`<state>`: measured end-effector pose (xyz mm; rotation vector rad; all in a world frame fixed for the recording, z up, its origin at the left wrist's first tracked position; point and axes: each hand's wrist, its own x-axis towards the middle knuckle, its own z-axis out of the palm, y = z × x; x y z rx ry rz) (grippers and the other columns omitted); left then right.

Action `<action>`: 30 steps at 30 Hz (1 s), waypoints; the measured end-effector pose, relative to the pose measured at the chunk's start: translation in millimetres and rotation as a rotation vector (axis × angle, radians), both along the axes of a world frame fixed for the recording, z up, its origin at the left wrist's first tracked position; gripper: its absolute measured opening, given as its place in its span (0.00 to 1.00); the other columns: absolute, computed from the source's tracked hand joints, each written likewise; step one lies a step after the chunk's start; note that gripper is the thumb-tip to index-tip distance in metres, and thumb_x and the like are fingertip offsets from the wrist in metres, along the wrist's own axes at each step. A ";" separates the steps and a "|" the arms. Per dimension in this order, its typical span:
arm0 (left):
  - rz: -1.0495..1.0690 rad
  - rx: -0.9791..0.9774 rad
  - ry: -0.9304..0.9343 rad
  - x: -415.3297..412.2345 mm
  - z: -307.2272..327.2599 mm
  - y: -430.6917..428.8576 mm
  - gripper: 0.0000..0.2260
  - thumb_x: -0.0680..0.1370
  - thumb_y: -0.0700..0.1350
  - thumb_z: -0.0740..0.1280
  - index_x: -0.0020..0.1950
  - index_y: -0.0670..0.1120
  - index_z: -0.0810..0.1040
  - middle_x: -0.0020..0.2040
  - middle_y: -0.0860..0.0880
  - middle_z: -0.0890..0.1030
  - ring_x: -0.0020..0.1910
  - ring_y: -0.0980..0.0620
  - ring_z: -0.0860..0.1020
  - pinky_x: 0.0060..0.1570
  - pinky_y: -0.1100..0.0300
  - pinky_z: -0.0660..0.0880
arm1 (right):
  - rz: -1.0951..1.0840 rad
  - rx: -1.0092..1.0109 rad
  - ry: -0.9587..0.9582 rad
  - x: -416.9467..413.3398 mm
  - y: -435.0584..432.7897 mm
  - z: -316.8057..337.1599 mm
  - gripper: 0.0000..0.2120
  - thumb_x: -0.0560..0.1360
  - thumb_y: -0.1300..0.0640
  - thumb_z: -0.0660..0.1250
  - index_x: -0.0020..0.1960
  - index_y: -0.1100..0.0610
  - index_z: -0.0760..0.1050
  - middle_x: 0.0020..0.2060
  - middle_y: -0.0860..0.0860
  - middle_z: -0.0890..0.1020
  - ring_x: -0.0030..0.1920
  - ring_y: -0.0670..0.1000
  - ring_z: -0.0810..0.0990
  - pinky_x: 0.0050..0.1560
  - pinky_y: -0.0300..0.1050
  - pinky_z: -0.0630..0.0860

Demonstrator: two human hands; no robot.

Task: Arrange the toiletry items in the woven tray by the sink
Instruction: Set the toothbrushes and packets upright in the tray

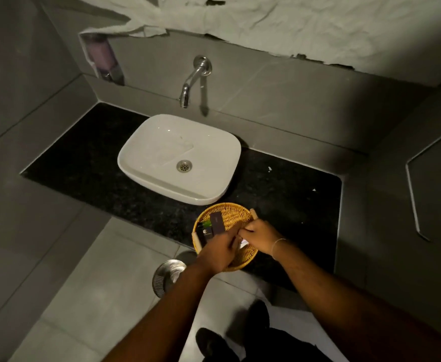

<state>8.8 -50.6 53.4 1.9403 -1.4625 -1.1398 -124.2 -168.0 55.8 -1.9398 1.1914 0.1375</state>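
Observation:
A round woven tray [233, 215] sits at the front edge of the black counter, just right of the white sink [180, 158]. In its left half lie a dark flat box [217, 225], a small green-capped item [205, 223] and a dark packet with a pale logo [206, 234]. My left hand [220, 250] hovers over the tray's middle with fingers bent. My right hand [261, 237] meets it from the right, fingertips pinched. A small pale item [243, 242] peeks out between both hands; which hand holds it is hidden.
A chrome wall tap [192, 83] juts over the sink. The black granite counter [292, 189] stretches right of the tray. A steel bin [165, 278] stands on the floor below the counter edge. A wire holder [418, 194] hangs on the right wall.

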 end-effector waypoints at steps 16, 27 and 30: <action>0.217 0.220 0.200 -25.9 -15.5 -13.8 0.15 0.84 0.50 0.71 0.37 0.54 0.82 0.29 0.56 0.81 0.29 0.59 0.78 0.35 0.62 0.75 | -0.455 0.163 -0.133 -0.5 -47.6 -11.7 0.28 0.81 0.39 0.67 0.41 0.65 0.83 0.40 0.59 0.87 0.44 0.60 0.86 0.49 0.53 0.82; 0.545 0.289 0.354 -23.1 -25.3 -11.4 0.14 0.87 0.46 0.66 0.43 0.46 0.81 0.34 0.45 0.79 0.26 0.53 0.79 0.30 0.56 0.76 | -0.393 0.283 -0.238 -4.0 -51.0 -26.2 0.20 0.82 0.47 0.68 0.52 0.65 0.85 0.49 0.65 0.87 0.53 0.64 0.86 0.53 0.53 0.81; 0.604 0.337 0.380 -17.1 -26.5 -18.6 0.14 0.88 0.45 0.63 0.46 0.43 0.82 0.37 0.41 0.80 0.32 0.46 0.80 0.40 0.47 0.84 | -0.404 0.306 -0.234 0.1 -44.2 -30.6 0.14 0.81 0.51 0.71 0.57 0.61 0.86 0.52 0.60 0.88 0.55 0.59 0.86 0.60 0.55 0.83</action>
